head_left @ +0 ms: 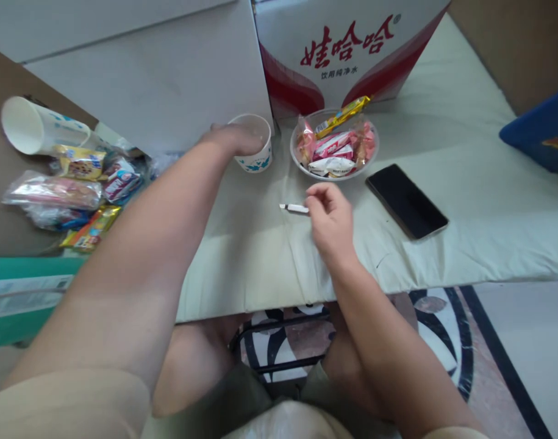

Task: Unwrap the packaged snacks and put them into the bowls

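— So, from the head view, where do we stand? Our left hand [230,139] lies over the rim of the paper cup [255,149], fingers curled around its near side, so we hold it upright on the tabletop [443,122]. Our right hand [331,216] pinches a small white stick [294,208], the fingers closed narrowly on one end; the rest of it juts left, just above the cloth.

— And how far along do we judge it?

— Early, we think. The cup sits steadied, the stick is in hand, yet the two are apart, and we cannot tell whether the cup holds anything. The clear bowl of wrapped snacks [334,149] just right of the cup looks full.

— What room do we have?

— The white carton [352,49] with red lettering stands close behind cup and bowl, so nothing goes further back. The dark phone [407,201] lies to the right of our right hand, near the tabletop's front edge. Left of us, a tipped cup [32,128] and loose snack packets [77,189] crowd a lower surface. Between the hands the cloth lies bare, and that is our free lane.
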Tool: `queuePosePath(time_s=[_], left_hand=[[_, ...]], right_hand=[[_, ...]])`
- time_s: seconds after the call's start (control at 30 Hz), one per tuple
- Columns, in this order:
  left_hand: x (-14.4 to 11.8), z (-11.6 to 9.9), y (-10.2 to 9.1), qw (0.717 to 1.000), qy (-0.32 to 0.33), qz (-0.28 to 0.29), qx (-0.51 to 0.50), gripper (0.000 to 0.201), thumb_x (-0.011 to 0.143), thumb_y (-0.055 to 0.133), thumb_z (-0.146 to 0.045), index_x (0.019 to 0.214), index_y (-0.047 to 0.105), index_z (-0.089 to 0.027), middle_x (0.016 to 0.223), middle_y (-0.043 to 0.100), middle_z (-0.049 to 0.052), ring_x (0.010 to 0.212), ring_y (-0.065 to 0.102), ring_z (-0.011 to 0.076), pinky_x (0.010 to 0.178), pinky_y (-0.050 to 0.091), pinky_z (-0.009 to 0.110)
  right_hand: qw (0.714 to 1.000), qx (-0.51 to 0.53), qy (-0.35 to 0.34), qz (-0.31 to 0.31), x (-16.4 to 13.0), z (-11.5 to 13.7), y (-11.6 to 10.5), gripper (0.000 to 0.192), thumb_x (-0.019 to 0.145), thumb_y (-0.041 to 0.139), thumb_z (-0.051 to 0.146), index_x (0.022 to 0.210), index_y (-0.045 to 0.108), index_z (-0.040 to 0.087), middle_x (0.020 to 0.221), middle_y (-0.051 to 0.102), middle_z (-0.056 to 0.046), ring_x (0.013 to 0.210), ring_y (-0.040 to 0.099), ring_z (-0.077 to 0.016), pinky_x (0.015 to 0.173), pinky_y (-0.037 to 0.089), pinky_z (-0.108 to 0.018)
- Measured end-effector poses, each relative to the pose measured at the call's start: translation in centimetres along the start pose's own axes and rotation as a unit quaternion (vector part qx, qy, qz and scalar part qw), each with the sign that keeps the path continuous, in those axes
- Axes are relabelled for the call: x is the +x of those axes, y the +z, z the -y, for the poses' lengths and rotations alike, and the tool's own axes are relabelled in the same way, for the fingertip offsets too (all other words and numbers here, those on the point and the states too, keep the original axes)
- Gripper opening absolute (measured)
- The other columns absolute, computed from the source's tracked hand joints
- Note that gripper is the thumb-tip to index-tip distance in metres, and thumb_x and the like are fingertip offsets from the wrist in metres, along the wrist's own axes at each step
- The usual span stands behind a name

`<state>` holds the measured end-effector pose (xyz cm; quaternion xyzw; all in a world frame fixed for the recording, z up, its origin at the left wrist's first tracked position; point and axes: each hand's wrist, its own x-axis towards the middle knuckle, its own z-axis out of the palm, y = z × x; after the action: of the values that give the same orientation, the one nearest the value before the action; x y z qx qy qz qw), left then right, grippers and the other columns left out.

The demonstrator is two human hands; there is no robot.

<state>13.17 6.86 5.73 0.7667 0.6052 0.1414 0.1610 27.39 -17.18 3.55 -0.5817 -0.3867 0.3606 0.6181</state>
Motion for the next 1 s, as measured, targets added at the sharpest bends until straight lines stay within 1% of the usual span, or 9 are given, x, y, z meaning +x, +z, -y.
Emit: queuePosePath(time_s=[0.1,0.2,0.3,0.43,0.6,0.7,0.83,0.9,1.0], left_hand=[[-1.4,-0.7,-0.3,0.994,-0.034,0.043,0.094,0.018,0.081,0.070,-0.042,0.084,0.072,-0.024,0.092,0.073,0.007,0.115,0.058,0.0329,0.113,0.028,0.058],[-4.0,-1.6,-1.3,0.996,-0.005,-0.044,0.075,0.030,0.083,0.066,-0.051,0.100,0.070,-0.026,0.114,0.070,0.010,0.124,0.054,0.0362,0.107,0.036,0.056],[-6.3,-1.1,-1.4,0.995,0.036,-0.084,0.025,0.041,0.080,0.068,-0.062,0.100,0.070,-0.026,0.140,0.057,0.008,0.139,0.041,0.0355,0.114,0.034,0.054],[-7.7,1.0,-0.7,0.998,0.039,-0.037,-0.015,0.042,0.071,0.077,-0.053,0.105,0.070,-0.028,0.154,0.044,0.006,0.151,0.031,0.0342,0.124,0.031,0.047],[-8.1,2.6,-0.6,0.995,0.052,-0.044,-0.067,0.029,0.077,0.075,-0.040,0.104,0.067,-0.034,0.150,0.051,0.004,0.149,0.039,0.0276,0.120,0.038,0.044],[-8.3,2.1,-0.7,0.991,0.059,-0.052,-0.106,0.023,0.074,0.078,-0.031,0.093,0.066,-0.032,0.146,0.057,0.006,0.143,0.047,0.0298,0.115,0.042,0.043],[-8.7,0.5,-1.0,0.988,0.065,-0.056,-0.130,0.019,0.074,0.076,-0.023,0.088,0.066,-0.029,0.149,0.054,0.007,0.139,0.051,0.0311,0.109,0.047,0.043],[-8.7,-0.3,-1.2,0.987,0.084,-0.065,-0.125,0.019,0.073,0.077,-0.021,0.088,0.067,-0.028,0.148,0.054,0.008,0.140,0.049,0.0318,0.109,0.047,0.043],[-8.2,-1.8,-1.3,0.979,0.137,-0.082,-0.125,0.017,0.073,0.079,-0.021,0.085,0.069,-0.025,0.141,0.054,0.008,0.137,0.049,0.0326,0.108,0.049,0.044]], right_hand=[[0.986,0.019,-0.035,-0.163,2.3,-0.5,-1.8,0.010,0.083,0.055,0.027,0.092,0.053,0.025,0.085,0.054,0.001,0.075,0.056,-0.0125,0.070,0.048,-0.027],[0.964,0.075,0.054,-0.248,4.2,-1.3,-3.2,0.015,0.081,0.059,0.032,0.092,0.050,0.025,0.086,0.052,0.002,0.072,0.056,-0.0110,0.061,0.047,-0.024],[0.953,0.129,0.156,-0.227,5.3,-1.9,-3.6,0.025,0.077,0.065,0.042,0.086,0.050,0.024,0.083,0.052,0.003,0.071,0.056,-0.0108,0.056,0.049,-0.023],[0.962,0.096,0.147,-0.208,6.0,-2.1,-3.2,0.031,0.075,0.070,0.046,0.075,0.050,0.023,0.076,0.052,0.003,0.071,0.053,-0.0113,0.054,0.049,-0.022],[0.962,0.081,0.143,-0.216,6.7,-1.9,-3.1,0.028,0.073,0.072,0.035,0.068,0.047,0.023,0.066,0.045,0.006,0.067,0.049,-0.0106,0.058,0.054,-0.025],[0.960,0.099,0.151,-0.212,6.7,-1.4,-3.0,0.027,0.071,0.069,0.026,0.066,0.043,0.023,0.060,0.043,0.008,0.061,0.048,-0.0098,0.062,0.058,-0.028],[0.951,0.138,0.179,-0.211,6.2,0.2,-3.2,0.025,0.071,0.070,0.027,0.067,0.046,0.023,0.063,0.054,0.006,0.064,0.059,-0.0137,0.062,0.061,-0.033],[0.948,0.150,0.169,-0.223,6.0,1.2,-4.2,0.020,0.071,0.068,0.025,0.069,0.048,0.023,0.064,0.057,0.005,0.068,0.063,-0.0146,0.063,0.062,-0.032],[0.954,0.131,0.125,-0.240,5.8,3.2,-7.5,0.013,0.073,0.064,0.020,0.070,0.051,0.021,0.066,0.057,0.005,0.074,0.065,-0.0142,0.067,0.062,-0.030]])
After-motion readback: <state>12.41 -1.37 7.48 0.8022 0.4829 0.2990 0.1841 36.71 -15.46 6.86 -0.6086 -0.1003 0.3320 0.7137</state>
